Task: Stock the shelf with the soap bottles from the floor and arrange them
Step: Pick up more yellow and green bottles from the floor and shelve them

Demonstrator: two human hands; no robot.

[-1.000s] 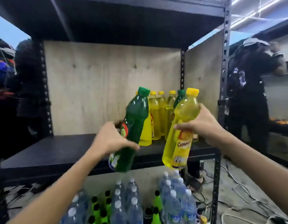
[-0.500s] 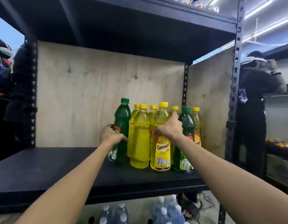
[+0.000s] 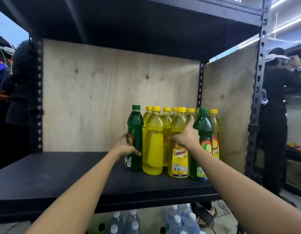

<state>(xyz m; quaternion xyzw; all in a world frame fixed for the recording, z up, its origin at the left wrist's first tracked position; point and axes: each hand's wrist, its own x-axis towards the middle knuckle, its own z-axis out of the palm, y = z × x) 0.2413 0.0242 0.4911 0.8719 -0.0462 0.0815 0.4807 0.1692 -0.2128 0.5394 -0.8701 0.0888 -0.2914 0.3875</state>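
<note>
Black shelf board [image 3: 61,174], plywood back [image 3: 112,98]. Left hand [image 3: 125,147] grips leftmost green bottle [image 3: 134,125] low down; right hand [image 3: 186,138] curls round front yellow bottle [image 3: 179,159], label facing out. Second green bottle [image 3: 203,129] just right of it. Two green, about eight yellow, all upright, caps up, bunched at right end. Left half of board open.

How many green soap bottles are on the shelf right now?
2. The left green bottle stands at the cluster's left end, held by the left hand; the right green bottle stands front right. Yellow bottles may hide more.
</note>
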